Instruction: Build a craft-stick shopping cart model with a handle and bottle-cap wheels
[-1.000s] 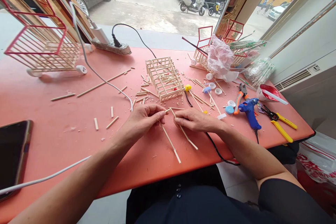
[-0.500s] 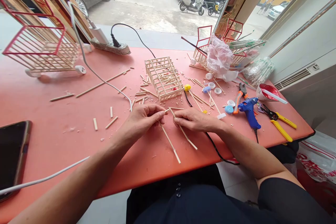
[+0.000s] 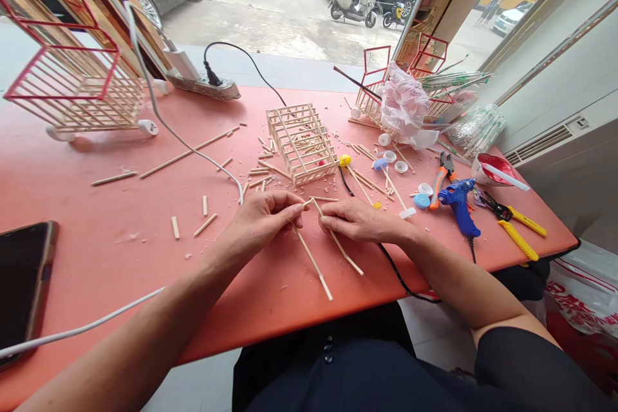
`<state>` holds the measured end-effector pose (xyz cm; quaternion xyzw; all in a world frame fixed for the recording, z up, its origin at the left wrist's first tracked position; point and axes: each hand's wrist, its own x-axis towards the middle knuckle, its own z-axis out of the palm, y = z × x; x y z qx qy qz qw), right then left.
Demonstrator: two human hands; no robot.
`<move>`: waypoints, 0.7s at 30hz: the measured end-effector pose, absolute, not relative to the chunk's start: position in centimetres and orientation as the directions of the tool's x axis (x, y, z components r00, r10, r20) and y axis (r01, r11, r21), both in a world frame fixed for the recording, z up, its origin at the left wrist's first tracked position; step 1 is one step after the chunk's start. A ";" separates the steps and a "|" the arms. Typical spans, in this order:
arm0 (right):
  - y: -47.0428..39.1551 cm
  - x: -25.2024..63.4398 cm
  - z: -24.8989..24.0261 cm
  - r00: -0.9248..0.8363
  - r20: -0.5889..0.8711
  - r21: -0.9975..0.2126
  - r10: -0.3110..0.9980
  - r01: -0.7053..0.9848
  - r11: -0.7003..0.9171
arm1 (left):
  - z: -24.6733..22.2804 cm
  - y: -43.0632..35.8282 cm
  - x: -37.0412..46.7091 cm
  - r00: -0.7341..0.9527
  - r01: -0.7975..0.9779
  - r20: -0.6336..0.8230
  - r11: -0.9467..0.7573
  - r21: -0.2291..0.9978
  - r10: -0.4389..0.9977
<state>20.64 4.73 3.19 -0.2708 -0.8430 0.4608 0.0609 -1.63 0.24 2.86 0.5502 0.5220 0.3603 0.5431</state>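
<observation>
Thumb and fingers of my left hand pinch a thin wooden stick near its top; a long wooden stick slants down toward me from under those fingers. My right hand is closed on another wooden stick, whose lower end points toward the table's front edge. The upper ends meet between my fingertips, though fingers partly hide the joint. Just beyond my hands stands a small frame of wooden sticks, with loose pieces showing through its bars.
A blue glue gun, orange-handled pliers and yellow-handled pliers lie at right. A finished-looking stick cart with red trim stands at left. A phone and a white cable lie on the pink table.
</observation>
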 end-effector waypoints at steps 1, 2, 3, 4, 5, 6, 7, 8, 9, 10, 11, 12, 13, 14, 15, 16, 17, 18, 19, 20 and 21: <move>4.7 20.6 3.2 -0.844 -0.150 -0.809 0.514 0.404 0.427 | 2.9 0.2 -1.6 0.196 0.184 -0.172 0.136 0.974 0.965; 4.7 20.6 3.2 -0.843 -0.154 -0.807 0.515 0.408 0.426 | 2.9 0.2 -1.6 0.195 0.184 -0.173 0.137 0.973 0.966; 4.7 20.7 3.2 -0.842 -0.157 -0.807 0.516 0.410 0.425 | 2.9 0.2 -1.6 0.193 0.186 -0.174 0.139 0.973 0.966; 4.7 20.7 3.2 -0.842 -0.158 -0.806 0.516 0.412 0.425 | 2.9 0.2 -1.6 0.191 0.188 -0.176 0.141 0.972 0.966; 4.7 20.7 3.2 -0.842 -0.157 -0.806 0.516 0.412 0.425 | 2.9 0.2 -1.6 0.189 0.189 -0.179 0.143 0.972 0.966; 4.7 20.7 3.2 -0.842 -0.156 -0.806 0.516 0.411 0.426 | 2.9 0.2 -1.6 0.189 0.189 -0.179 0.143 0.971 0.966; 4.7 20.7 3.2 -0.843 -0.156 -0.806 0.515 0.410 0.427 | 2.9 0.2 -1.6 0.189 0.188 -0.179 0.143 0.972 0.966; 4.7 20.7 3.2 -0.843 -0.155 -0.806 0.515 0.410 0.428 | 2.8 0.2 -1.6 0.189 0.185 -0.178 0.143 0.972 0.966; 4.8 20.7 3.2 -0.842 -0.154 -0.806 0.516 0.410 0.428 | 2.8 0.2 -1.6 0.189 0.180 -0.177 0.143 0.973 0.966; 4.8 20.7 3.1 -0.843 -0.155 -0.806 0.516 0.410 0.428 | 2.8 0.2 -1.6 0.188 0.175 -0.177 0.144 0.974 0.966; 4.8 20.7 3.1 -0.842 -0.156 -0.806 0.516 0.410 0.427 | 2.8 0.2 -1.6 0.188 0.171 -0.178 0.146 0.974 0.966; 4.8 20.7 3.1 -0.842 -0.155 -0.806 0.516 0.410 0.426 | 2.8 0.2 -1.6 0.188 0.168 -0.180 0.148 0.974 0.966; 4.8 20.7 3.1 -0.843 -0.155 -0.807 0.516 0.409 0.426 | 2.9 0.2 -1.6 0.189 0.167 -0.182 0.151 0.974 0.965; 4.8 20.7 3.1 -0.844 -0.154 -0.808 0.514 0.407 0.426 | 2.9 0.2 -1.6 0.188 0.167 -0.183 0.152 0.974 0.965; 4.8 20.7 3.1 -0.844 -0.153 -0.809 0.513 0.406 0.426 | 2.9 0.2 -1.6 0.189 0.167 -0.184 0.153 0.974 0.965; 4.7 20.7 3.1 -0.845 -0.152 -0.810 0.513 0.404 0.426 | 2.9 0.3 -1.6 0.189 0.167 -0.183 0.153 0.974 0.965; 4.7 20.7 3.1 -0.845 -0.152 -0.811 0.513 0.403 0.424 | 2.9 0.3 -1.6 0.188 0.167 -0.184 0.153 0.974 0.965; 4.7 20.7 3.1 -0.845 -0.152 -0.812 0.512 0.403 0.423 | 2.9 0.3 -1.6 0.187 0.165 -0.185 0.155 0.974 0.965; 4.7 20.7 3.1 -0.845 -0.152 -0.812 0.512 0.402 0.422 | 2.9 0.3 -1.6 0.187 0.163 -0.187 0.157 0.974 0.964; 4.7 20.7 3.2 -0.845 -0.153 -0.812 0.512 0.402 0.422 | 2.9 0.3 -1.6 0.188 0.160 -0.190 0.161 0.974 0.964; 4.7 20.7 3.2 -0.845 -0.153 -0.812 0.512 0.403 0.422 | 2.9 0.3 -1.6 0.188 0.158 -0.192 0.163 0.974 0.963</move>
